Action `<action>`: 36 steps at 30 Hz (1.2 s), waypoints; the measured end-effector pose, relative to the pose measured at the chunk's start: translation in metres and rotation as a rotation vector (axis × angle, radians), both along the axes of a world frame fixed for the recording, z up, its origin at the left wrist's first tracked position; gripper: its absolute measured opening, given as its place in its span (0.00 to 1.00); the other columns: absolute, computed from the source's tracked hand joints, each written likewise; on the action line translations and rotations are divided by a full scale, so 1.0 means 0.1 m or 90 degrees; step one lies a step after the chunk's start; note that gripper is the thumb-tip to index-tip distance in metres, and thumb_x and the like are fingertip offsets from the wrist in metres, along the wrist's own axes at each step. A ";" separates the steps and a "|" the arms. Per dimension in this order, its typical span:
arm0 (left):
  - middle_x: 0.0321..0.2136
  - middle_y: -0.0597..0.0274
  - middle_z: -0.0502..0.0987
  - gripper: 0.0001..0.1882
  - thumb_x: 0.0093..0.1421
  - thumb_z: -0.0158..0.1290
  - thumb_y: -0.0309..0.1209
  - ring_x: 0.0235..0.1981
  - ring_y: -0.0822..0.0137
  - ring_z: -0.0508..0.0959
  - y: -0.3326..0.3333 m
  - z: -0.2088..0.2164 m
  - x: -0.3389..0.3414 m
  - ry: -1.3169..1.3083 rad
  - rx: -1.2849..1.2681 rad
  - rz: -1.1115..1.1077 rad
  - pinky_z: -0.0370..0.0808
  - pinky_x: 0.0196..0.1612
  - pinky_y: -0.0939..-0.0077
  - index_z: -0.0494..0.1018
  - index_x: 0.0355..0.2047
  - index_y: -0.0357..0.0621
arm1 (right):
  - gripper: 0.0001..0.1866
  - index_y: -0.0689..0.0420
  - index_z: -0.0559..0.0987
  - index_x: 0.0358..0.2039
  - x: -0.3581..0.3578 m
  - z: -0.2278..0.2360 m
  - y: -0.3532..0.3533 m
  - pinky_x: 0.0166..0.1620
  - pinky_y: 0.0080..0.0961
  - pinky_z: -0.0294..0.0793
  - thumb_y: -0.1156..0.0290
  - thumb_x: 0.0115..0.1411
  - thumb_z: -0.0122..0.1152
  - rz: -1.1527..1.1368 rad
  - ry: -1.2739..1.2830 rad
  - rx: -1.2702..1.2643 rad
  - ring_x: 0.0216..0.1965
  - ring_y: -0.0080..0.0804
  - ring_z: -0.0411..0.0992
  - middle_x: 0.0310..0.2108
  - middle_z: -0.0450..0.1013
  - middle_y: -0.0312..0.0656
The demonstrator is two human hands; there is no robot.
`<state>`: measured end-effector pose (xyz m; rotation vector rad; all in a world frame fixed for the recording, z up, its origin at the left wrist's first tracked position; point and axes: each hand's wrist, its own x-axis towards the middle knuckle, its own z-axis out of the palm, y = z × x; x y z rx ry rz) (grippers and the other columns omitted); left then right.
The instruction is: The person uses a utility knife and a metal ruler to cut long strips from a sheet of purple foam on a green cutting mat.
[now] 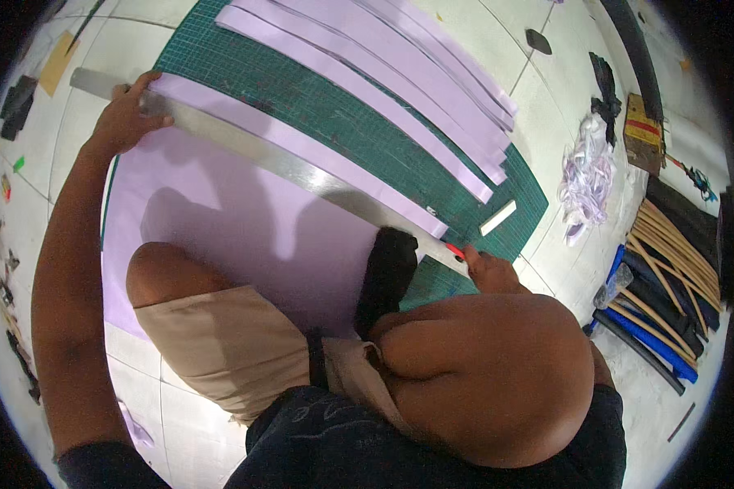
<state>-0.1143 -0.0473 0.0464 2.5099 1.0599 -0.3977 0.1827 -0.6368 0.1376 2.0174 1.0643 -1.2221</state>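
A long metal ruler [302, 173] lies slantwise across a lilac sheet [245, 236] on a green cutting mat [302, 98]. Its far-left end is held down by my left hand [130, 116], thumb on one edge and fingers on the other. My right hand [495, 270] is closed around a red-handled cutter knife [455, 250], near the ruler's right end. The knife's blade is too small to make out. A lilac strip [318, 155] runs along the ruler's far edge. My black-socked foot [387, 273] rests at the ruler's right part.
Several lilac strips [375, 90] lie on the mat's far side. A small white bar [497, 218] sits near its right corner. On the tiled floor to the right are a heap of pale scraps [585, 175] and several wooden rods [673, 244]. My bent knees flank the near side.
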 end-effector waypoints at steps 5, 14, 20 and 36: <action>0.55 0.33 0.64 0.48 0.48 0.69 0.48 0.52 0.39 0.75 -0.02 0.02 0.05 0.009 -0.020 0.009 0.75 0.54 0.51 0.56 0.66 0.64 | 0.11 0.50 0.63 0.49 0.30 0.26 -0.54 0.39 0.52 0.78 0.67 0.67 0.47 0.001 -0.035 -0.043 0.40 0.56 0.78 0.37 0.75 0.53; 0.56 0.35 0.64 0.50 0.45 0.71 0.47 0.50 0.42 0.77 -0.19 0.23 0.18 0.066 0.030 0.067 0.76 0.54 0.56 0.58 0.64 0.45 | 0.14 0.57 0.65 0.46 -0.24 0.12 1.58 0.37 0.52 0.74 0.62 0.68 0.51 -0.039 0.092 0.301 0.36 0.59 0.76 0.34 0.75 0.58; 0.56 0.37 0.63 0.50 0.45 0.72 0.46 0.50 0.42 0.77 -0.22 0.31 0.16 0.071 0.003 0.091 0.77 0.52 0.55 0.58 0.63 0.48 | 0.15 0.62 0.68 0.42 -1.00 -0.25 3.41 0.42 0.52 0.74 0.61 0.68 0.48 -0.011 0.240 0.431 0.39 0.61 0.75 0.37 0.75 0.61; 0.54 0.39 0.65 0.54 0.42 0.73 0.49 0.46 0.46 0.80 -0.23 0.30 0.16 0.052 0.037 0.099 0.81 0.47 0.58 0.55 0.65 0.59 | 0.11 0.64 0.70 0.43 -1.37 -0.64 4.49 0.37 0.50 0.78 0.71 0.63 0.47 0.092 0.164 0.574 0.35 0.56 0.79 0.33 0.78 0.58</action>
